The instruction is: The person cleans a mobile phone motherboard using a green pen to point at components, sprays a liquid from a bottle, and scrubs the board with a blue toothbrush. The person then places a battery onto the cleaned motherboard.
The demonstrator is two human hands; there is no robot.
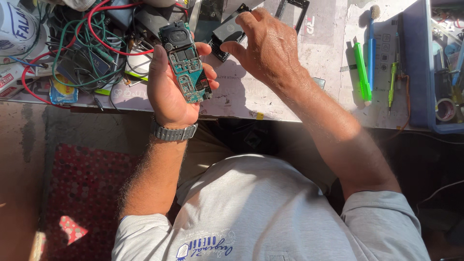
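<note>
— Board (186,65) is held upright in the left hand (169,89), thumb and fingers clasped round it, above the bench (290,92) edge.

— And the right hand (263,48)?

— A black cover (227,30) is pinched at its fingertips, apparently; the grip is partly hidden. Wires (92,48) are heaped beside the left hand.

We saw a teal-green circuit board (186,65) with a black top end. At ten o'clock from it lay red and green wires (92,43). At three o'clock lay a bright green pen (361,72) beside a blue brush (371,46). Lower left, at eight o'clock, a red dotted mat (82,193).
</note>
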